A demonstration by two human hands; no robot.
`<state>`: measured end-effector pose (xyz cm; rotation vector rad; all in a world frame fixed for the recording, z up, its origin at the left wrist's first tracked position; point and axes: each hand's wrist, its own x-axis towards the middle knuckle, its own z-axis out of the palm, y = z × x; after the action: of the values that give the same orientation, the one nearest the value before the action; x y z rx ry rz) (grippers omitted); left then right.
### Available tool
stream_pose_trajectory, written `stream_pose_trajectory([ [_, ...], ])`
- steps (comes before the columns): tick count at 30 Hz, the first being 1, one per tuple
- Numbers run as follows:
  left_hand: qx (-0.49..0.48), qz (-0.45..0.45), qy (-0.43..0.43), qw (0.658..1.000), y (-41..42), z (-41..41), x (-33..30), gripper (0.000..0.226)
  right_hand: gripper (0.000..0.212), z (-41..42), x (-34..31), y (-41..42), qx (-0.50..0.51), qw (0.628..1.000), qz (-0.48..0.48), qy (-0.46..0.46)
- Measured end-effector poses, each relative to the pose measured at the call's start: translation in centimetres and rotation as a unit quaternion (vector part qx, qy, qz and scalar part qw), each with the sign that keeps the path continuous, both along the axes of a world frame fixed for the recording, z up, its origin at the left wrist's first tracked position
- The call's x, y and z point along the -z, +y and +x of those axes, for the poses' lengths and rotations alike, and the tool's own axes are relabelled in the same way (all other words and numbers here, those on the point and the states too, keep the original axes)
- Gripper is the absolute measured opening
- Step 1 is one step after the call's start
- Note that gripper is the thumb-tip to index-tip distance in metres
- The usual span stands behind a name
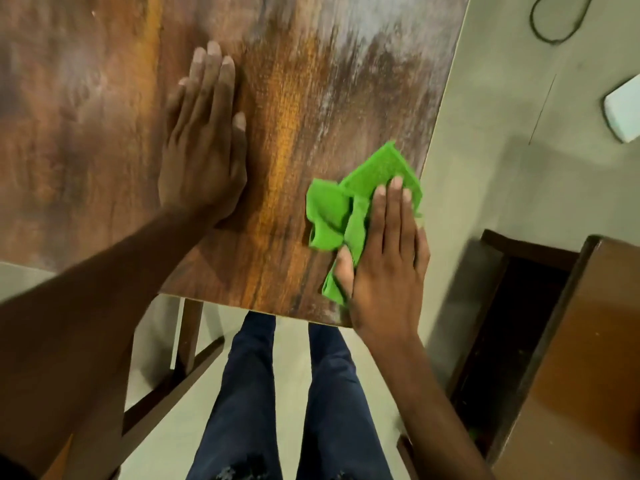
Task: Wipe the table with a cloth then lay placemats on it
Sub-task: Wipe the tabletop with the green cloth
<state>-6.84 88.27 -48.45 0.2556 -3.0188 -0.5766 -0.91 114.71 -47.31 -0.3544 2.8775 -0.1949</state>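
Wood-grain table (104, 116), brown w/ pale streaks, fills my view. Near its front-right corner I see the right hand (386, 268) flat, fingers straight, pressing a crumpled green cloth (341, 209) onto the top, by the right edge. Left hand (202, 150) lies flat, palm down, mid-table. Past the edge: grey floor (485, 150), black cable loop (554, 26).
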Motion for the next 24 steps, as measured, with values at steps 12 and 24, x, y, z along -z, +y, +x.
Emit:
stream_pose_trajectory([
  [12, 0.008, 0.000, -0.019, 1.000, -0.2, 0.0, 0.1, 0.059, 0.075, -7.0, 0.7, -4.8, -0.028, 0.998, 0.022, 0.052],
  [24, 0.000, -0.048, -0.020, 0.999, -0.2, -0.6, -0.1, 0.059, 0.085, -2.4, 0.1, -5.3, -0.108, 0.994, -0.002, -0.005],
])
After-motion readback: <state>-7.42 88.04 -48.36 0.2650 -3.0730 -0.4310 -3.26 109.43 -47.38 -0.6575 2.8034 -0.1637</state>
